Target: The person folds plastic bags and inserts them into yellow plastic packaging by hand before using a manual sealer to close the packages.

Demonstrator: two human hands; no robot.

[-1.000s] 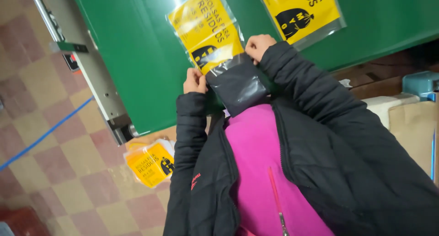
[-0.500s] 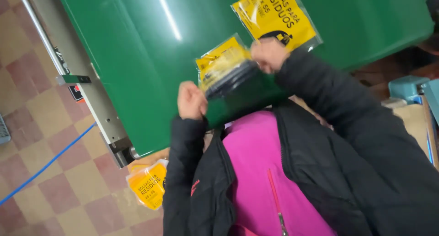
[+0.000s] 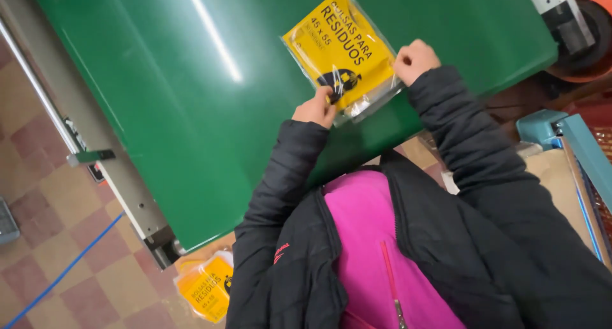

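Head view: the left hand [image 3: 315, 109] and right hand [image 3: 414, 60] each pinch the near edge of a yellow packet [image 3: 341, 55] lying on the green tabletop [image 3: 178, 99], where slick film could slip free.

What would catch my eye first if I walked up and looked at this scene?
Most likely the bright yellow packet in clear wrap, lying on the big glossy green surface that fills the upper half of the view. The left hand and right hand hold its near edge, above a pink top framed by a black puffy jacket. More yellow packets lie low by the checkered floor.
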